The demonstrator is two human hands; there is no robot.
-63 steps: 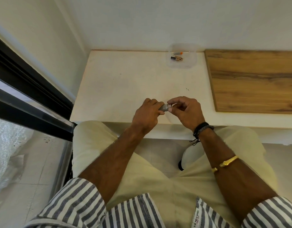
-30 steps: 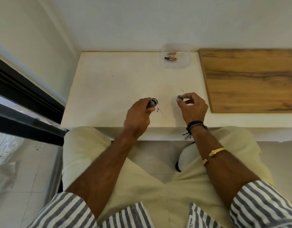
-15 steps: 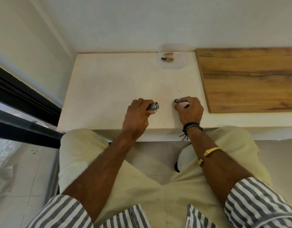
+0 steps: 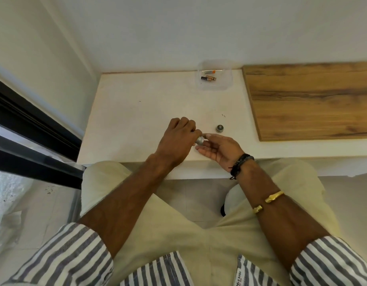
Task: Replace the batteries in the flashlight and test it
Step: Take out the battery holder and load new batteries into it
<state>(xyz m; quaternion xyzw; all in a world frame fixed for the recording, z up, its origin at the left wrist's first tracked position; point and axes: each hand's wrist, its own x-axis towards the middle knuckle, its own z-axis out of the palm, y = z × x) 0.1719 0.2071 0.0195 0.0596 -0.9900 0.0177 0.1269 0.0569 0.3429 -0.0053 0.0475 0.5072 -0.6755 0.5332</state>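
My left hand (image 4: 178, 139) grips a small grey flashlight (image 4: 199, 140) above the white table's front edge; only its open end shows, pointing right. My right hand (image 4: 219, 149) lies palm up just beside and under that end, fingers relaxed, thumb tip near the flashlight's rim. The flashlight's dark round end cap (image 4: 219, 128) stands alone on the table, just beyond my right hand. At the back of the table, a clear plastic container (image 4: 227, 83) holds a black-and-copper battery (image 4: 208, 78) and a grey-and-orange battery (image 4: 209, 72).
The white table (image 4: 147, 104) meets the wall at the back. A wooden board (image 4: 310, 100) covers its right part. A dark window frame (image 4: 34, 129) runs along the left. My knees sit below the table's front edge.
My right hand let go of the end cap, which now stands on the table, and turned palm up beside the flashlight's open end. My left hand tilted the flashlight toward it.
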